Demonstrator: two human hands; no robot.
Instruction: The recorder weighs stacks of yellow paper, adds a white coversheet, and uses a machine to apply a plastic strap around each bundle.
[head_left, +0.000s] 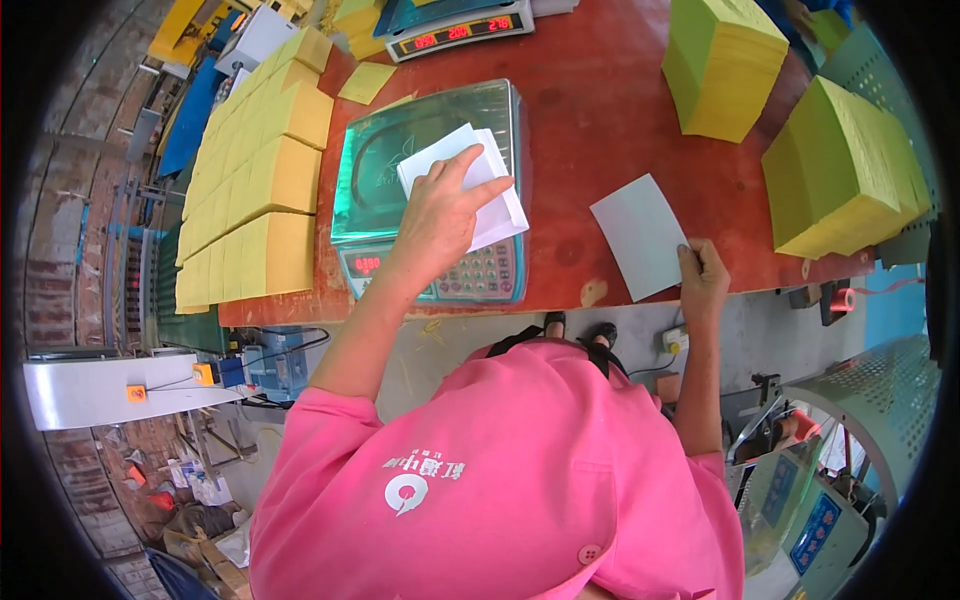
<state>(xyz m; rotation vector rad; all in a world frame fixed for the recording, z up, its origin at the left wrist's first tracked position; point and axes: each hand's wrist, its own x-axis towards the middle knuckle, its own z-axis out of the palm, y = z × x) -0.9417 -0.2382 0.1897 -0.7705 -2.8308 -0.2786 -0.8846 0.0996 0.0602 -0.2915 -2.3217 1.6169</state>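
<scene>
My left hand (445,205) lies on a small stack of white paper (492,218) over the glossy green-lit pan of a digital scale (365,195). Its index finger and thumb are spread across the top sheet; the other fingers are bent and partly hidden. To the right, my right hand (704,272) pinches the lower right edge of a pale white sheet (640,238) between thumb and fingers. This sheet is above the red tabletop, near its front edge.
Rows of yellow paper stacks (265,180) fill the table's left side. Two tall yellow stacks, one farther back (722,70) and one at the right edge (835,175), stand on the red table (590,100). A second scale (460,28) sits behind. Another person's hand (797,14) shows at the far right.
</scene>
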